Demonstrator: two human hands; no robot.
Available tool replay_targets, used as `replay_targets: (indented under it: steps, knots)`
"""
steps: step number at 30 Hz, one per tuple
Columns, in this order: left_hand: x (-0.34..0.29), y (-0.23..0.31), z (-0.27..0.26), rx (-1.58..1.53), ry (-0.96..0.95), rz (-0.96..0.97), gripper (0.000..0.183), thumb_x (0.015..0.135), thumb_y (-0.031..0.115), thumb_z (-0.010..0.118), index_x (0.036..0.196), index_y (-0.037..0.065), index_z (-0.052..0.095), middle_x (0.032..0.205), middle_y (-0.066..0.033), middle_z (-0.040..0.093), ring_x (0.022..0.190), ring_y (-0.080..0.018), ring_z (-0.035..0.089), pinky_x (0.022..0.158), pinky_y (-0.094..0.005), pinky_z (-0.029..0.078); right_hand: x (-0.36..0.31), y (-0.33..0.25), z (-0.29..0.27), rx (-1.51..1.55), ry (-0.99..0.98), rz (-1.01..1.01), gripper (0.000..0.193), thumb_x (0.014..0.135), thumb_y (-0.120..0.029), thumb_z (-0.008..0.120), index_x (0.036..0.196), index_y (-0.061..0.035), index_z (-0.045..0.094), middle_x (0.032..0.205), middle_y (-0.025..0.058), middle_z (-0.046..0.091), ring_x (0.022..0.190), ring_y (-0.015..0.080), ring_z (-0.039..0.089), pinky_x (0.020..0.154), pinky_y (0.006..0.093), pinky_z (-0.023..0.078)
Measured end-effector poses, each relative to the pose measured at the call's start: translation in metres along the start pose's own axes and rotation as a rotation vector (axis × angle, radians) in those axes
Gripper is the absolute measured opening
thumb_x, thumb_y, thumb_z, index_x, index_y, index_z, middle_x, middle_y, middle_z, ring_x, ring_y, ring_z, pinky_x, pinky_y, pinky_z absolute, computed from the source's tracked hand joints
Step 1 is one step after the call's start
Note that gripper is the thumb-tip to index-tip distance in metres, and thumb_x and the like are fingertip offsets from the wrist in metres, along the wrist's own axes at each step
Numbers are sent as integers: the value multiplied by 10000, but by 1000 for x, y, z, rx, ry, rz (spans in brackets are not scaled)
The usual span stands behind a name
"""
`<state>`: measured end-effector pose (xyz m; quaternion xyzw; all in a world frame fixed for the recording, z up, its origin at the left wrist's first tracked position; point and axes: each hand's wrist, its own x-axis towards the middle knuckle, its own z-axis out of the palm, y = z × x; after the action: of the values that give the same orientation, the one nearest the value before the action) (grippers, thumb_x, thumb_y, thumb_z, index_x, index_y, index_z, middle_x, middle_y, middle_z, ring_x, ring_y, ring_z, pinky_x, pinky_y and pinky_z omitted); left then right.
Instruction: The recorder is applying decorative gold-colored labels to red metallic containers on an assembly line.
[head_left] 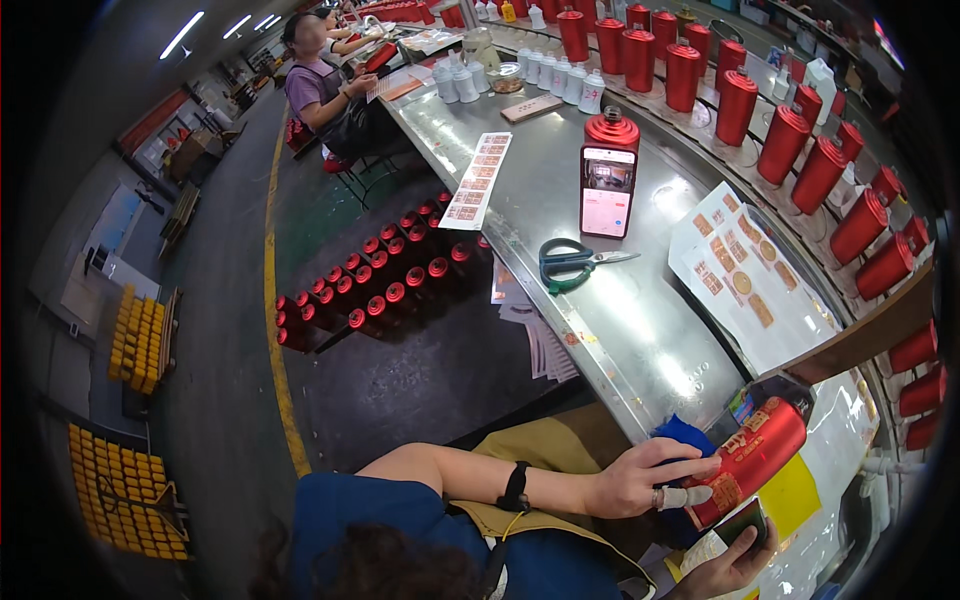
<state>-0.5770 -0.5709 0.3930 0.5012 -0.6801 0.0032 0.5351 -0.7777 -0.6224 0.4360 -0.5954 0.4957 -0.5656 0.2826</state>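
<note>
A shiny red bottle [765, 445] with gold decoration lies tilted at the lower right, its dark neck end pointing away from me. My left hand [640, 482] reaches across to its near side, fingers stretched out and touching the decorated surface. One of those fingers wears a pale wrap. Below the bottle, my right hand [735, 568] is closed on a dark flat piece [742, 528] with a light edge; its exact kind is unclear. A blue cloth [684, 436] lies beside the bottle, and a yellow sheet [792, 497] shows beyond it.
On the metal table [540, 200] are scissors [572, 264], a phone [607, 192] leaning on a red bottle, and sticker sheets [752, 270]. White bottles [547, 75] stand farther back. Red bottles line the curved conveyor [700, 110]. A co-worker [325, 95] sits at the far left.
</note>
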Motion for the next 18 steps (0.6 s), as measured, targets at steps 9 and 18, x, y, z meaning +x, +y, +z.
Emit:
replay_targets:
  steps: [9,18]
  knots:
    - [3,1,-1,17,-4,23,410,968,204,607,1370,198,688,1536,-65,546,1250,-300,561,1028,-437,471,0,-3,1,-50,-5,7,193,998,-68,701,1138,60,664,1071,165,705,937,273,673,878,375,567]
    - [1,0,0,1,-24,8,407,976,205,609,1376,225,684,1552,-60,527,1269,-298,548,1047,-440,460,-1,-1,-1,-60,-8,11,210,995,-71,706,1153,60,661,1086,172,703,960,277,674,883,379,567]
